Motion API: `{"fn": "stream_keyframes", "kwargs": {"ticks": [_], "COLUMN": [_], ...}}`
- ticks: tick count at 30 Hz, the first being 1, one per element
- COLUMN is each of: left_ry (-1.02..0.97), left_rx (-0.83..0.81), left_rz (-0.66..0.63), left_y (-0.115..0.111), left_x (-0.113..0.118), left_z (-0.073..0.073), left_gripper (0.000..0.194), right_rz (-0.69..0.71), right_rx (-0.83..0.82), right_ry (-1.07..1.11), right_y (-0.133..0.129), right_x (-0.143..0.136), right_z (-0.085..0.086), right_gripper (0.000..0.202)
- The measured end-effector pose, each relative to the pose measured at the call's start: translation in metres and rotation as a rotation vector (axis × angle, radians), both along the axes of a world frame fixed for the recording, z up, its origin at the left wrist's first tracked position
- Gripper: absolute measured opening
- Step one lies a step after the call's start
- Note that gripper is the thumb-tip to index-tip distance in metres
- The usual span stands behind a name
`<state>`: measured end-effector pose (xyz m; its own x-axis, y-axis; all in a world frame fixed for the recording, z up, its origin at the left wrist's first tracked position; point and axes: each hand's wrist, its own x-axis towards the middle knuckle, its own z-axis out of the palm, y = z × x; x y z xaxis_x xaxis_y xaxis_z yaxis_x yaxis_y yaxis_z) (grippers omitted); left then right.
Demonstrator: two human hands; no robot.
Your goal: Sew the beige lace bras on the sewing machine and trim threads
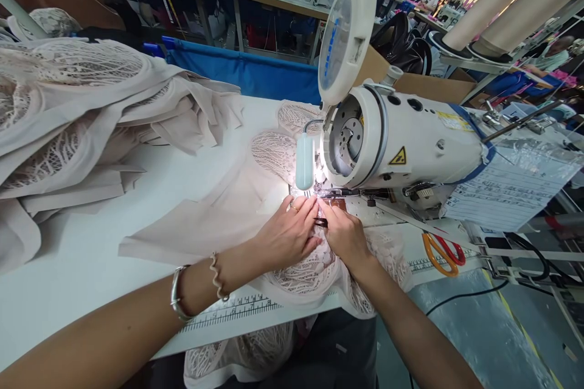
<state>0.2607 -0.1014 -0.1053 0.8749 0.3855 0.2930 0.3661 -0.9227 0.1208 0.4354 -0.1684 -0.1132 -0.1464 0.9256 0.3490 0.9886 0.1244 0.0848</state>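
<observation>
A pale pink lace garment (303,276) lies under the sewing machine (410,140) and hangs over the table's front edge. My left hand (292,231) presses on the fabric just before the needle area, its fingers close together. Beside it, my right hand (342,234) has its thumb and fingers closed on the fabric edge, near a dark ring-like item between the hands. The fingertips of both hands almost meet under the bright lamp (305,163). The needle itself is hidden in the glare.
A pile of similar lace pieces (91,109) covers the table's left side. Orange-handled scissors (438,254) lie right of the hands, by red ones. Papers (511,185) hang beside the machine. Behind the table is a blue cloth bin (241,73). People sit far back at right.
</observation>
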Motion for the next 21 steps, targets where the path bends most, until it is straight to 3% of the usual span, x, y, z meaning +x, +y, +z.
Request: {"fn": "stream_keyframes", "kwargs": {"ticks": [13, 17, 21], "left_ry": [0.046, 0.040, 0.118], "left_rx": [0.045, 0.118, 0.274], "left_rz": [0.025, 0.025, -0.110], "left_y": [0.002, 0.004, -0.004], "left_x": [-0.001, -0.001, 0.000], "left_z": [-0.001, 0.000, 0.003], "left_gripper": [0.064, 0.063, 0.042], "right_rz": [-0.004, -0.081, -0.207], "right_rx": [-0.026, -0.113, -0.226], "right_ry": [0.044, 0.114, 0.233], "right_y": [0.003, 0.006, 0.002], "right_x": [0.000, -0.002, 0.003], "right_z": [0.002, 0.006, 0.015], "right_gripper": [0.042, 0.038, 0.021]}}
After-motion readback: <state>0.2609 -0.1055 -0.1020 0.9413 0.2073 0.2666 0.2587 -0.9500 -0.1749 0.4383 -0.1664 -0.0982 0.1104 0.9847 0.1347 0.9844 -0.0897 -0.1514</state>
